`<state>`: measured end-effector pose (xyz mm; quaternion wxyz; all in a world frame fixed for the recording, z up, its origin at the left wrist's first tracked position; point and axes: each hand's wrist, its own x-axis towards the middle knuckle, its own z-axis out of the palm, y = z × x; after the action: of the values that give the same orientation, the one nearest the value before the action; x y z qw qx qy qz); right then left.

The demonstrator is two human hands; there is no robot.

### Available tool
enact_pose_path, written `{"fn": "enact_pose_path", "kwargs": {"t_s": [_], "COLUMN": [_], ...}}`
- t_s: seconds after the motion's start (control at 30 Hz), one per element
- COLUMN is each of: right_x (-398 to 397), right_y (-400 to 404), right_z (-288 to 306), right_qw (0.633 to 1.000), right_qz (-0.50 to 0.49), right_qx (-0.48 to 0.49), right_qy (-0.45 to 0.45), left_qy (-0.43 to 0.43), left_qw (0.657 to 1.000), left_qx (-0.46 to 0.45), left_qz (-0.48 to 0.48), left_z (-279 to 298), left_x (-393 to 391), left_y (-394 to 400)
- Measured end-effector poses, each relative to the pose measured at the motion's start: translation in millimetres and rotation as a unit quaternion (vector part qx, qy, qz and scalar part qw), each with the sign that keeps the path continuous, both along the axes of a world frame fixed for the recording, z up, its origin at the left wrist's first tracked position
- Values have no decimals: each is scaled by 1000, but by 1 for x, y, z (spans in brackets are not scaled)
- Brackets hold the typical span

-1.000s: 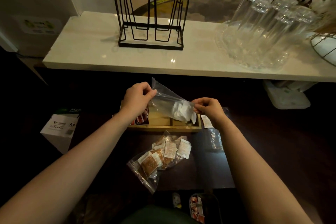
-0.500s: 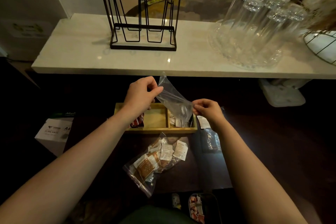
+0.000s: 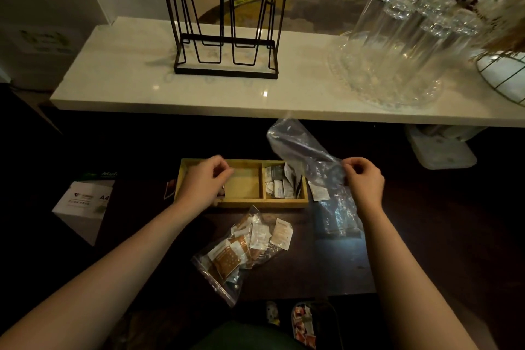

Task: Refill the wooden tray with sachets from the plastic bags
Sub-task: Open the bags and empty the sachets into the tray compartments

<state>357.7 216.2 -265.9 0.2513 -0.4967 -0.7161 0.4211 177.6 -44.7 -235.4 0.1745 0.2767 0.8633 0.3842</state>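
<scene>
Plastic bag (image 3: 306, 150): emptied, right hand (image 3: 362, 179) pinching it, centre right.
Left hand (image 3: 203, 182): hovering loosely curled over wooden tray (image 3: 244, 202).
Next: probably opening full sachet bag (image 3: 241, 253), lower centre.

Both forearms are bare from the near edge of view out to the wrists, with no sleeves showing. The left hand (image 3: 203, 183) and right hand (image 3: 363, 179) carry no gloves, rings, watch or bands that can be seen.
</scene>
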Motion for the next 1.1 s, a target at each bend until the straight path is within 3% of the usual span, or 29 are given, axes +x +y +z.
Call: {"fn": "enact_pose_path", "kwargs": {"t_s": [0.1, 0.2, 0.3, 0.37, 0.47, 0.6, 0.7, 0.87, 1.1], "right_x": [21, 39, 48, 49, 48, 43, 39, 25, -5], "right_y": [-6, -15, -18, -22, -32, -37, -40, -56, -110], "right_z": [1, -2, -17, -30, -49, -59, -56, -45, -45], "right_qw": [997, 990, 973, 958, 922, 891, 908, 937, 933], "right_qz": [-72, -120, -148, -110, -1, 71, 44, 34, 207], "right_qx": [25, 47, 67, 71, 48, 13, 62, 169, 195], "right_qy": [-6, -50, -161, -254, -383, -448, -412, -304, -221], "left_qy": [-55, -139, -200, -272, -390, -398, -373, -424, -369], "left_qw": [982, 919, 873, 861, 857, 889, 903, 877, 906], "left_qx": [-177, -355, -429, -419, -334, -213, -165, -103, -158], "left_qz": [-48, -103, -117, -96, -38, 75, 136, 201, 138], "left_z": [-34, -59, -77, -87, -100, -110, -113, -116, -107], "left_x": [7, 13, 19, 23, 33, 47, 53, 62, 69], "left_y": [-27, -52, -73, -85, -96, -96, -91, -85, -91]}}
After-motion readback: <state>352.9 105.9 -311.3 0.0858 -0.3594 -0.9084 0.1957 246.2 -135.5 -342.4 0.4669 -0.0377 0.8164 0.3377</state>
